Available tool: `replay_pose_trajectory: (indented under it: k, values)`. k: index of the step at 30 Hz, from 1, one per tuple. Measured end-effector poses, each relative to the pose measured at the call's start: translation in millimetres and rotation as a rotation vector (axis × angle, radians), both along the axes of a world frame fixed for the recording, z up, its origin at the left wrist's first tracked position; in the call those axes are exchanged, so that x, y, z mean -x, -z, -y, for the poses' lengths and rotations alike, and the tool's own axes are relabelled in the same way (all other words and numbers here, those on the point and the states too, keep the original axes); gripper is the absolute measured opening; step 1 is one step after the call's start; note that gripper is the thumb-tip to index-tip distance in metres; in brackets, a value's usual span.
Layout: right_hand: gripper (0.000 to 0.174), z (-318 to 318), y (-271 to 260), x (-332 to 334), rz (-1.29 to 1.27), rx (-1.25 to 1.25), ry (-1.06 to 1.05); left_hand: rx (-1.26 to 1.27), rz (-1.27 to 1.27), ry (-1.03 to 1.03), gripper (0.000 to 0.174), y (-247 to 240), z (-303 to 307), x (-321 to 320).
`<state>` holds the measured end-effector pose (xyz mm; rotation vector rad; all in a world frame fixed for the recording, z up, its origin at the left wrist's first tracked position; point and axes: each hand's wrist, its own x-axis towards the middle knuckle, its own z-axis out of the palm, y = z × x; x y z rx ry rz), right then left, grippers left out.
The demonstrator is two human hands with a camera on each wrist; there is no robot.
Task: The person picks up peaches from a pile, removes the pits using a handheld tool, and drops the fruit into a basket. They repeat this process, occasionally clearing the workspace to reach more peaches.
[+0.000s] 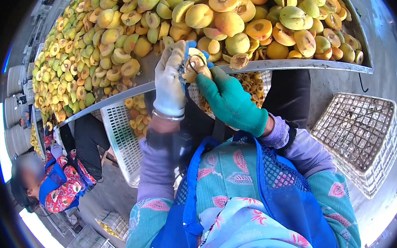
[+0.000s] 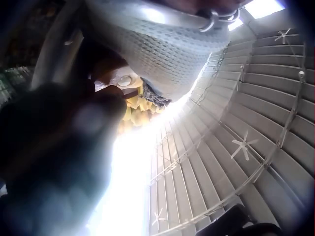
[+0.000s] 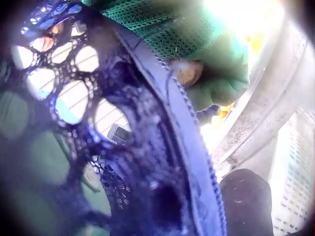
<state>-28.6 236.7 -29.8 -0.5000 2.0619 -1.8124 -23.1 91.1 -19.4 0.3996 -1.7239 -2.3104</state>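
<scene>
In the head view my left hand (image 1: pixel 170 79), in a white glove with a blue-edged fingertip, holds a yellow peach half (image 1: pixel 201 71), cut face up, at the metal table's near edge. My right hand (image 1: pixel 234 102), in a green knit glove, grips a pitting tool whose thin dark curved loop (image 1: pixel 190 62) lies over the pit. The tool's brown round handle end (image 3: pixel 189 73) shows inside the green fist in the right wrist view. In the left wrist view the pale pit (image 2: pixel 124 80) shows between the two gloves, much of the fruit hidden.
Piled peach halves (image 1: pixel 110 37) fill the metal table (image 1: pixel 306 64). Below its edge stand a white crate (image 1: pixel 124 133) with fruit and a container of trimmings (image 1: pixel 251 87). An upturned white crate (image 1: pixel 359 129) is at right. Another person (image 1: pixel 65 179) sits at left.
</scene>
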Motion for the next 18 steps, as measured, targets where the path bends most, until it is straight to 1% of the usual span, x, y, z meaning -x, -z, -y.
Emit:
replay_pose_trajectory:
  k: [2,3,5,6,8,9,11,15,18]
  values:
    - [0.034,2,1,-3,0.018,0.078,0.016,0.119,0.005,-0.011,0.037,2,0,4]
    - [0.034,1,1,-3,0.031,0.055,0.015,0.195,0.017,-0.007,0.042,3,1,5]
    - [0.033,-1,2,-4,0.056,0.009,0.013,0.18,0.023,0.003,0.043,-3,-1,7]
    - [0.033,-1,2,-4,0.033,0.028,0.035,0.173,0.025,0.01,0.044,-5,-3,8]
    - [0.033,0,2,-3,-0.014,0.066,0.077,0.091,0.044,-0.03,0.043,-5,-8,9]
    - [0.033,0,0,-3,0.017,0.037,0.06,0.051,0.053,-0.052,0.043,-4,-9,9]
    - [0.032,-1,-5,-4,0.081,-0.021,0.03,0.073,0.061,-0.069,0.042,-2,-9,11]
    - [0.033,-1,-3,-6,0.067,0.037,0.016,0.136,0.112,-0.02,0.039,-6,-6,14]
    - [0.036,2,-7,-4,0.113,0.073,0.03,0.094,0.062,-0.034,0.037,-7,-10,18]
